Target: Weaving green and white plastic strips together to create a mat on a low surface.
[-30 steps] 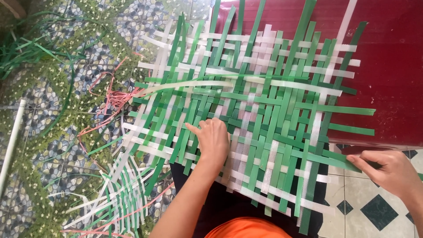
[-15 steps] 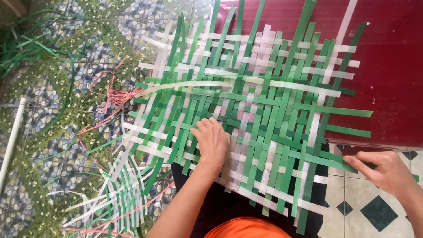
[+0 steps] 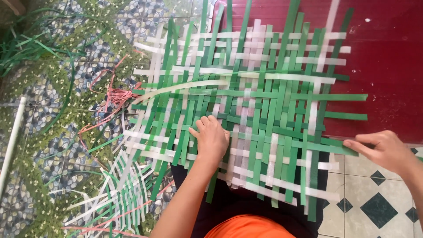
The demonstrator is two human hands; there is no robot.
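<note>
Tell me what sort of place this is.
Probably a home floor used for hand weaving: a woven mat of green and white strips lies on patterned floor tiles, with loose strips and pink string nearby.

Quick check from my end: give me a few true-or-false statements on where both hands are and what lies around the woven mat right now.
1. The left hand lies flat on the woven mat of green and white flat strips. True.
2. The right hand pinches a pink strip. False: it pinches the end of a green strip at the mat's right edge.
3. A tangle of pink string lies left of the mat. True.
4. The mat lies wholly on the black-and-white tiles. False: its far part lies on a dark red surface.
5. A white pipe lies at the left edge. True.
</note>
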